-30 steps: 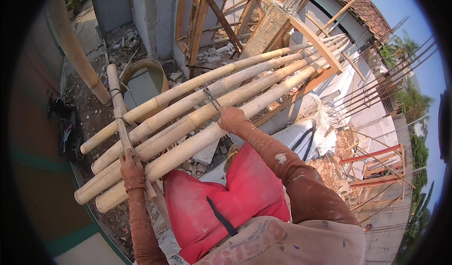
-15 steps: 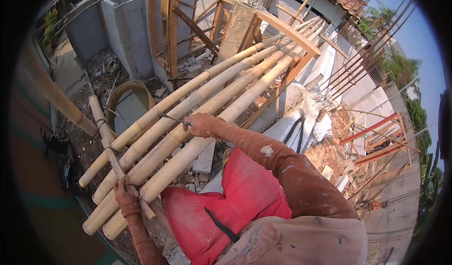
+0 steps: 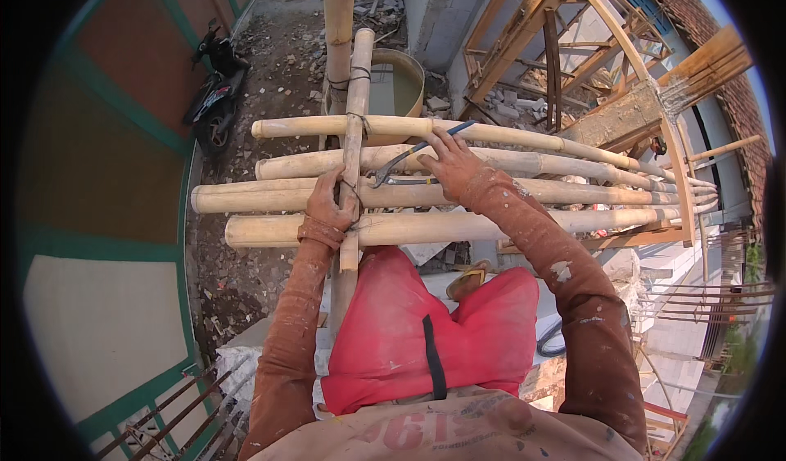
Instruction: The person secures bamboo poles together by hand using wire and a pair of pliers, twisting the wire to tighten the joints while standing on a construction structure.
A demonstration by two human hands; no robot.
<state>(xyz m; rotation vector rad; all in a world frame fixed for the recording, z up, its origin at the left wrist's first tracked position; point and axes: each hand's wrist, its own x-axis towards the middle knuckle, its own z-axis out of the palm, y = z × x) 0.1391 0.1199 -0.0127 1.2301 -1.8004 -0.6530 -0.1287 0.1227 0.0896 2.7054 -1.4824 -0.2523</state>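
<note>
Several long bamboo poles (image 3: pixel 491 164) lie side by side, running left to right in front of me. Across them sits a shorter bamboo crosspiece (image 3: pixel 352 146), bound with dark wire ties (image 3: pixel 358 122). My left hand (image 3: pixel 326 205) is closed on the crosspiece near its lower end, beside a tie. In my right hand (image 3: pixel 460 168) is a pair of pincers (image 3: pixel 401 156) with blue handles spread apart. Their jaws point left, close to the tie by my left hand. Whether the jaws touch wire I cannot tell.
An upright bamboo post (image 3: pixel 338 27) stands beyond the crosspiece, near a round tub (image 3: pixel 415 76). A motorbike (image 3: pixel 219 92) is parked at the far left. Timber formwork (image 3: pixel 678 166) supports the poles at the right. Rubble covers the ground, and steel bars (image 3: pixel 712 297) stick out.
My view has turned left, so the poles now run across it. My right hand has brought the pincers nearer the crosspiece, their handles now spread. My left hand stays at the crosspiece.
</note>
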